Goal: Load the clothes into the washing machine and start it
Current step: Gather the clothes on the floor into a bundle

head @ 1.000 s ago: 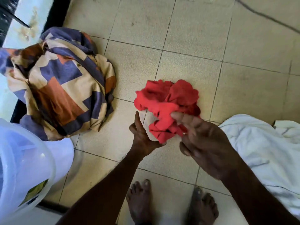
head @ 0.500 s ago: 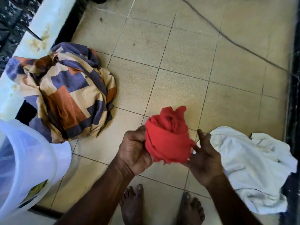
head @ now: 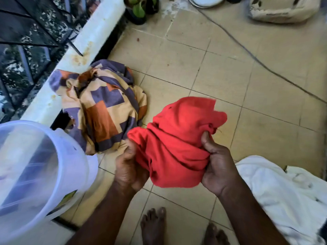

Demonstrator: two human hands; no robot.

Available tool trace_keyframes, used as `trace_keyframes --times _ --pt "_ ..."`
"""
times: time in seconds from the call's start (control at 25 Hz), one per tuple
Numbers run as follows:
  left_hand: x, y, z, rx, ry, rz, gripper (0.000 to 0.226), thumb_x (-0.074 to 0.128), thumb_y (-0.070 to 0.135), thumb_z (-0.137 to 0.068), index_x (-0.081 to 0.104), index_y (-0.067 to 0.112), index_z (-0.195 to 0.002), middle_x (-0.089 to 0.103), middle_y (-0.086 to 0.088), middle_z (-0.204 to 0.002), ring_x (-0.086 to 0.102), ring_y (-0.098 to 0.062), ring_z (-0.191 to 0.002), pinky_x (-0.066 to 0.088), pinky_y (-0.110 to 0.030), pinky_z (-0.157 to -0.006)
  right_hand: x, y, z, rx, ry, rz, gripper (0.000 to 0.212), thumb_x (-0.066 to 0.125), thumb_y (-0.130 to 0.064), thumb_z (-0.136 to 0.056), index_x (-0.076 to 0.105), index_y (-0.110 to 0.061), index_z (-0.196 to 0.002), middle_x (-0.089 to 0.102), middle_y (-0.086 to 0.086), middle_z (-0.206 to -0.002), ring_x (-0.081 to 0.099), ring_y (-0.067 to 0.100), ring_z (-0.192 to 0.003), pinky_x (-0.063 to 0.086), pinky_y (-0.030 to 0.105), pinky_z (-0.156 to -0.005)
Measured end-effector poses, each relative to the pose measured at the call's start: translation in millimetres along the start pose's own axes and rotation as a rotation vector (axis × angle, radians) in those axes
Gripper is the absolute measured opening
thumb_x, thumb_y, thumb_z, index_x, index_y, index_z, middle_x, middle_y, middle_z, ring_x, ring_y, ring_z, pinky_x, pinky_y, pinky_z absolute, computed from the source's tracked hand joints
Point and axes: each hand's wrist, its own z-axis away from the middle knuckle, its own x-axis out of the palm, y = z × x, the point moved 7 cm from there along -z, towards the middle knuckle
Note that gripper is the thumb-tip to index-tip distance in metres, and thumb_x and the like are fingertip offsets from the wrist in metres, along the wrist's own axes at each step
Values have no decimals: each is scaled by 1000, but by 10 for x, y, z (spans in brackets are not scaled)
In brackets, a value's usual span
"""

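Gathering step: left hand (head: 130, 167) and right hand (head: 218, 167) both grip the bunched red cloth (head: 177, 142). Next, likely: carry toward the tub (head: 58, 152) at 9 o'clock.

Three cloths: one red (head: 177, 144), one patterned (head: 102, 106), one white (head: 283, 195); one translucent tub (head: 35, 170).

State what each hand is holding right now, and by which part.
Both hands hold the bunched red garment off the floor: the left hand grips its left side, and the right hand grips its right side, thumb pressed into the folds.
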Motion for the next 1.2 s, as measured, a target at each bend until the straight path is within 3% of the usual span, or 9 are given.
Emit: trace_keyframes --times 0.12,0.2,0.28,0.4,0.52,0.6,0.72,0.88,1.2 --pt "-65 225 -49 -15 -29 -104 74 98 40 -45 77 18 -113 74 -6 -120 70 -23 -113 47 -47 -106 496 -48 21 -18 -106 359 41 74 -33 -85 74 -16 -121 72 12 -127 70 26 -116 51 42 -104" --pt "-177 587 -69 105 34 -331 82 94 10 -49 67 11 -126 71 -11 -124 68 -27 -115 42 -56 -112 770 -357 -70 -417 34 915 36 71 -17 -83 68 -8 -117 64 23 -126 66 32 -116 51 49 -104" --pt "-113 952 -20 247 -5 -544 93 86 -5 -55 51 6 -141 65 -16 -134 62 -32 -124 43 -59 -110 1122 -549 -94 -725 93 1087 48 60 3 -82 52 -11 -127 58 17 -127 60 30 -116 46 54 -105" --pt "66 1537 93 558 -90 -738 105 80 -17 -58 33 3 -150 52 -17 -147 52 -32 -135 43 -51 -112 1869 -371 -142 -794 -344 1016 77 67 -10 -83 28 -16 -150 46 3 -148 48 13 -137 38 42 -118" --pt "157 2160 102 807 -36 -967 105 75 -10 -59 28 4 -152 41 -23 -151 42 -37 -141 34 -59 -117 2590 -53 -281 -919 -634 1258 115 81 -29 -75 5 -16 -160 20 -2 -167 22 14 -155 24 39 -126" --pt "96 2515 93 929 238 -1427 110 70 14 -57 23 16 -156 30 -23 -154 31 -38 -145 26 -56 -119 2933 64 -517 -1062 -598 1477 121 80 -17 -72 -3 -17 -161 8 4 -169 11 21 -158 19 50 -127" --pt "-244 2748 -30 743 707 -2075 117 62 31 -58 3 23 -160 -1 -22 -165 2 -43 -153 11 -62 -119 3114 311 -1018 -1003 -386 2032 124 80 -24 -76 -11 -23 -160 -10 12 -170 5 40 -156 16 66 -122" --pt "-550 2511 -255 500 615 -2353 109 50 41 -65 1 21 -160 -13 -18 -167 -12 -40 -153 1 -66 -120 2914 559 -1259 -1022 -306 2400 120 75 -40 -79 -11 -22 -161 -13 13 -170 -3 47 -154 10 73 -118" --pt "-381 1673 -322 475 420 -2268 106 28 70 -69 23 14 -158 3 -29 -164 2 -51 -151 7 -66 -118 2020 456 -1003 -932 -225 2338 95 60 -29 -77 17 -11 -160 10 19 -168 24 40 -150 35 58 -114"
